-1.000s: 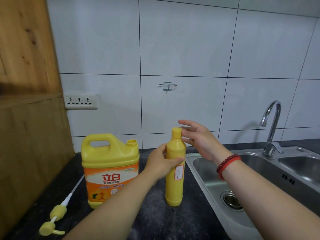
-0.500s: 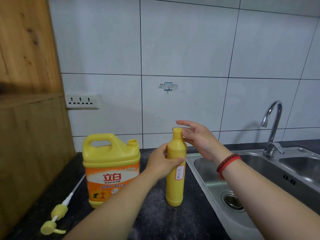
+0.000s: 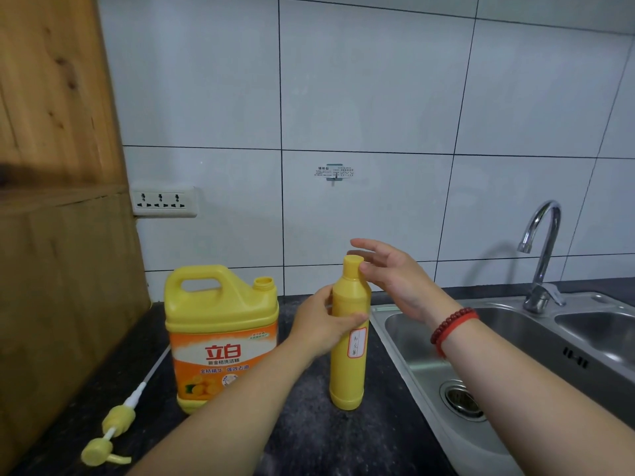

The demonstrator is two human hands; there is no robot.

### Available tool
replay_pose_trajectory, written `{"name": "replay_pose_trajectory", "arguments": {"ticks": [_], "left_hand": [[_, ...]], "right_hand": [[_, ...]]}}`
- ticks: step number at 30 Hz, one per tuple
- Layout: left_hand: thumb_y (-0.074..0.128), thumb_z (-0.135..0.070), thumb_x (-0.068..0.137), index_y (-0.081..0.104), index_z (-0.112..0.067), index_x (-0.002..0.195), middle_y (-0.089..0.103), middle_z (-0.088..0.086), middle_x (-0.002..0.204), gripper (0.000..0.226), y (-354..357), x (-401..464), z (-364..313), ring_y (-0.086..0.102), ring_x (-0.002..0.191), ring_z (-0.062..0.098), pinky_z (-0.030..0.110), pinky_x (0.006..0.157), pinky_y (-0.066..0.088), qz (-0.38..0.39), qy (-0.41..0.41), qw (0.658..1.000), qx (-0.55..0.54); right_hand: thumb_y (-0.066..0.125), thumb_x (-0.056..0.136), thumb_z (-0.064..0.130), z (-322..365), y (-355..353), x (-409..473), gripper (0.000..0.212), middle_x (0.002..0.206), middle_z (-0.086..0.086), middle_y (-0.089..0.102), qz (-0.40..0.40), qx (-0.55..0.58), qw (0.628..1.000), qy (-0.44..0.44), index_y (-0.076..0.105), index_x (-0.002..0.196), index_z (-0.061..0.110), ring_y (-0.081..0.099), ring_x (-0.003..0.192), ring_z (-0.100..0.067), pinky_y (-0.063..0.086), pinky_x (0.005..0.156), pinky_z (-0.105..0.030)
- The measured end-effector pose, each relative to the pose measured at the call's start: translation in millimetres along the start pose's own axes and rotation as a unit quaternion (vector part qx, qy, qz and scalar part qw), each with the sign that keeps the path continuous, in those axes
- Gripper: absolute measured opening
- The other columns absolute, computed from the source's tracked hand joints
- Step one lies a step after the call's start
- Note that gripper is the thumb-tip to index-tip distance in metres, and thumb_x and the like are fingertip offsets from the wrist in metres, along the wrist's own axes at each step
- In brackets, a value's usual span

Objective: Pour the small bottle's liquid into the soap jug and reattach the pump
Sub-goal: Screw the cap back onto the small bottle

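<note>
Tall yellow plastic bottle stands on the dark speckled stone counter, between the big yellow handled soap jug on my left and the steel double sink on my right. Yellow pump head with white tube lies left of the jug, probably touching nothing.

1. The table is dark and speckled, and it runs up to the white tiled wall.
2. The big yellow soap jug stands on the table with its top open.
3. The small yellow bottle stands upright just right of the soap jug, with its cap on.
4. The yellow pump lies flat on the table, left of the soap jug and nearer the front.
5. The shiny metal sink is set into the table, right of the small bottle.
</note>
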State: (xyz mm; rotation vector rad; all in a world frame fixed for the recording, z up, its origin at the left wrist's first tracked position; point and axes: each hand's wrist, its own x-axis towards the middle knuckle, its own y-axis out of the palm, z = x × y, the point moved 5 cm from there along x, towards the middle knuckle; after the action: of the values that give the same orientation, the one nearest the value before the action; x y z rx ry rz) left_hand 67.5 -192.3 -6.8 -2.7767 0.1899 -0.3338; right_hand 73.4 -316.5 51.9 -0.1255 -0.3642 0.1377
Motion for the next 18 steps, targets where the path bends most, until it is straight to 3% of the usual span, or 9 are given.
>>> {"name": "replay_pose_trajectory", "arguments": {"ticks": [4, 9, 14, 18], "left_hand": [[0.075, -0.032, 0.07, 0.049, -0.023, 0.123, 0.06, 0.0, 0.122, 0.059, 0.0, -0.1, 0.3, 0.058, 0.107, 0.018, 0.042, 0.092, 0.05, 0.0, 0.002, 1.0, 0.0], [0.074, -0.03, 0.071, 0.049, -0.023, 0.123, 0.059, 0.001, 0.123, 0.058, 0.7, -0.2, -0.2, 0.058, 0.108, 0.018, 0.041, 0.092, 0.05, 0.001, 0.001, 1.0, -0.003], [0.074, -0.029, 0.072, 0.049, -0.023, 0.123, 0.059, 0.001, 0.123, 0.058, 0.4, 0.0, -0.4, 0.057, 0.109, 0.019, 0.042, 0.093, 0.05, 0.003, -0.001, 1.0, -0.001], [0.074, -0.03, 0.072, 0.048, -0.023, 0.123, 0.058, 0.001, 0.124, 0.058, 0.3, -0.2, -0.4, 0.057, 0.108, 0.019, 0.041, 0.092, 0.05, 0.003, -0.001, 1.0, 0.002]], "right_hand": [[0.052, 0.087, -0.003, 0.7, -0.9, -1.3, 0.034, 0.095, -0.005, 0.063, -0.004, -0.004, 1.0, -0.001, 0.06, 0.113, 0.017, 0.057, 0.086, -0.014, 0.046, 0.086, -0.027], [0.049, 0.088, -0.004, 3.2, 0.9, -2.6, 0.038, 0.11, -0.005, 0.059, -0.003, -0.014, 1.0, 0.0, 0.057, 0.107, 0.028, 0.055, 0.099, -0.015, 0.042, 0.094, -0.029], [0.051, 0.087, -0.004, 2.9, 1.2, -2.9, 0.034, 0.093, -0.005, 0.062, -0.007, -0.028, 1.0, -0.001, 0.058, 0.113, 0.017, 0.056, 0.086, -0.015, 0.043, 0.087, -0.027], [0.05, 0.088, -0.003, 5.5, 3.0, -3.4, 0.038, 0.112, -0.009, 0.061, -0.007, -0.036, 0.999, -0.002, 0.056, 0.111, 0.026, 0.055, 0.102, -0.017, 0.043, 0.094, -0.029]]}}
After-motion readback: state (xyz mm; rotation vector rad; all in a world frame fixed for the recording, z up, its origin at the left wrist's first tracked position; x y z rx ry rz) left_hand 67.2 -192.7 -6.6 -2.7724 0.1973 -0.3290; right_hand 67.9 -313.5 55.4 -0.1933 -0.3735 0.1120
